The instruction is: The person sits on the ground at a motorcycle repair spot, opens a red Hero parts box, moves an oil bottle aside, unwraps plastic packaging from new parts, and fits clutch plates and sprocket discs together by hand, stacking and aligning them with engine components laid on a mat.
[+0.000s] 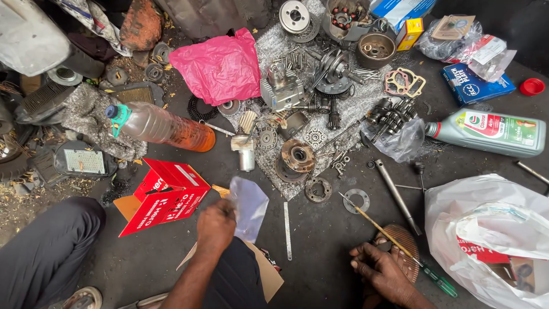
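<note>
Nearest to the camera, the left hand [215, 224] pinches a clear plastic bag [249, 207] at its lower edge and holds it up just above the dark floor [320, 240]. It is a little blurred, so the exact finger positions I cannot tell. On the other side, the right hand [382, 270] lies low with fingers curled. A screwdriver [400, 247] with a green handle lies slanted across it; whether the fingers close on it I cannot tell. A sandal [405, 246] is partly under this hand.

Just left of the bag lies an open red box [166, 195], and a piece of brown cardboard [267, 273] lies under the left forearm. At the right edge sits a big white bag [486, 229].

Beyond the hands, a flat ring [356, 201] and a round metal plate [318, 189] lie on the floor, with a steel rod [396, 195] near them. Further on, a grey cloth [320, 114] carries many engine parts: a rusty hub [297, 155], a cylinder block [281, 88] and a crankshaft [333, 71]. Left of the cloth lies a bottle [160, 126] on its side, holding orange liquid, and behind it a pink bag [220, 66]. At the right lies a grey oil bottle [492, 133], and beyond it a blue box [474, 84] and a red cap [532, 86].
</note>
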